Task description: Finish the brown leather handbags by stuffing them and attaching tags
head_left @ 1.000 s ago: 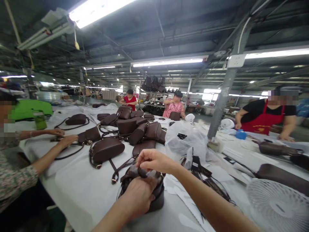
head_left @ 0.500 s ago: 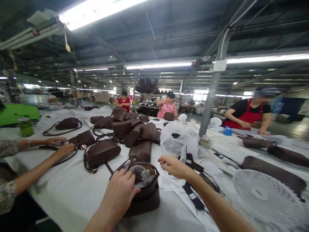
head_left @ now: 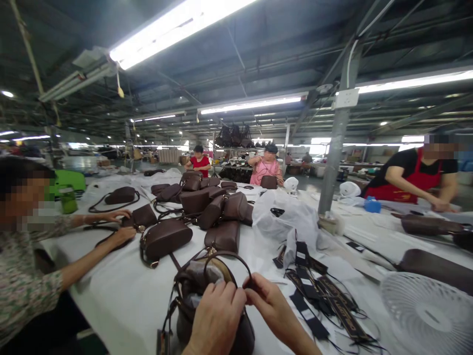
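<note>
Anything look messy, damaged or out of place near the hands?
One untidy spot: black tags lie crisscrossed in a loose tangle between the right hand and the white round grille. No damage shows, though the left hand partly hides the brown bag.

A bare stretch of white table (head_left: 121, 301) at lower left gives a hand passage toward the handled bag (head_left: 247, 335), bordered by a co-worker's forearm (head_left: 84, 260) farther left and a brown bag (head_left: 168, 239) above. The left hand (head_left: 218, 313) blocks the handled bag's front; a strap (head_left: 236, 257) arches over its opening. Toward the centre, heaped bags (head_left: 195, 202) obstruct the way; right of them stand a plastic bag (head_left: 284, 222) and post (head_left: 334, 158). Corded tags (head_left: 340, 308) and a fan (head_left: 424, 308) crowd the lower right.
</note>
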Available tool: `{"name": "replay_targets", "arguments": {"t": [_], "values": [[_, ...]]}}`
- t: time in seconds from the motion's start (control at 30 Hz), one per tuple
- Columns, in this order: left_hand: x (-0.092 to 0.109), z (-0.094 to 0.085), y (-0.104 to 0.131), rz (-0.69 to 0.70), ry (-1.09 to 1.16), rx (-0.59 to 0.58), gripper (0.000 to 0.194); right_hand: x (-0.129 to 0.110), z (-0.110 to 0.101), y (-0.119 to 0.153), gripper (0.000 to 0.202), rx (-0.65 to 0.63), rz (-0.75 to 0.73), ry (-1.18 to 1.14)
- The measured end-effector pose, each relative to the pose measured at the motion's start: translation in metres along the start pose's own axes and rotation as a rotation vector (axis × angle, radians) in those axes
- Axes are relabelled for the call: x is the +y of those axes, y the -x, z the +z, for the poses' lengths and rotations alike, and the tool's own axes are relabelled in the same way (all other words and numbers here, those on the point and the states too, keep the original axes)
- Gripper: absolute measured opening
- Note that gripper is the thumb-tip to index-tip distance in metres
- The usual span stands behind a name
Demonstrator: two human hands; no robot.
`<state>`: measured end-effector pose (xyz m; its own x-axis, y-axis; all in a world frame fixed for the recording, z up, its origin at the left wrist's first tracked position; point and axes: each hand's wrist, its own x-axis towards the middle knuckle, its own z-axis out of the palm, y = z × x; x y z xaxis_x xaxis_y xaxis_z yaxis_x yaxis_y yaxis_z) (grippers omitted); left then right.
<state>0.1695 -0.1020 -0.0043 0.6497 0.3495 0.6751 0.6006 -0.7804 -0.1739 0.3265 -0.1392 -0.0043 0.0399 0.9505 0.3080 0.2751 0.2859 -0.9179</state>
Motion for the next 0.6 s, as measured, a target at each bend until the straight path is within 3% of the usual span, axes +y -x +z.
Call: {"name": "replay_targets", "arguments": {"t": [0.13,0.23,0.33,0.43,0.5,0.6], "values": [[-0.002,0.004,0.002,0.089,0.022,0.050,0.014,0.018,0.007,0.016,0.031,0.086,0.047,-0.156],[-0.007,0.007,0.002,0.209,0.069,0.101,0.020,0.041,0.004,0.029,0.040,0.054,0.082,-0.253],[-0.013,0.008,-0.001,0.235,0.151,0.081,0.027,0.066,0.008,0.036,0.055,0.021,0.035,-0.185],[-0.015,0.010,-0.002,0.217,0.232,0.063,0.029,0.074,0.027,0.029,0.076,0.102,-0.032,-0.006],[-0.016,0.011,-0.003,0.187,0.257,0.066,0.027,0.066,0.045,0.017,0.068,0.195,-0.069,0.059],[-0.017,0.009,-0.003,0.095,0.271,0.043,0.020,0.048,0.065,0.000,0.027,0.293,-0.105,0.061]]}}
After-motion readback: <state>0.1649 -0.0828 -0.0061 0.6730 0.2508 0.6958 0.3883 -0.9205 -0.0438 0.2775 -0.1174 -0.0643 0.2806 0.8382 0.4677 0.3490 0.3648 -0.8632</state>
